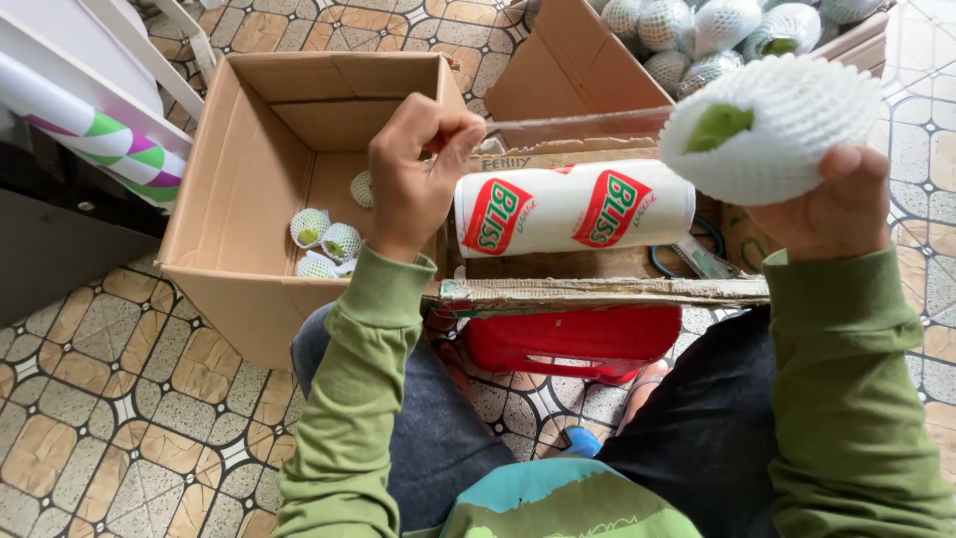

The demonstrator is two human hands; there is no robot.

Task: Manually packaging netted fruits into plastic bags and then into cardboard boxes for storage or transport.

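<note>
The open brown cardboard box [261, 199] stands just beyond the left hand [413, 174], mostly bare inside, with a few netted fruits at its near wall. The left hand, closed in a fist, pinches film at the white plastic-wrap roll [575, 208]. The right hand [822, 204] cups a green fruit in white foam netting [772, 125] from below, fingers loosely curled, above the roll's right end.

The big open brown cardboard box [249, 179] on the left has loads of room; only a few small green fruits in white foam netting [327, 242] sit in its near corner. Its tall walls mean going in from above. The white printed plastic roll [575, 208] lies across the flat cardboard sheet [607, 289], blocking the middle. The far box of netted fruit [697, 40] is packed full.
</note>
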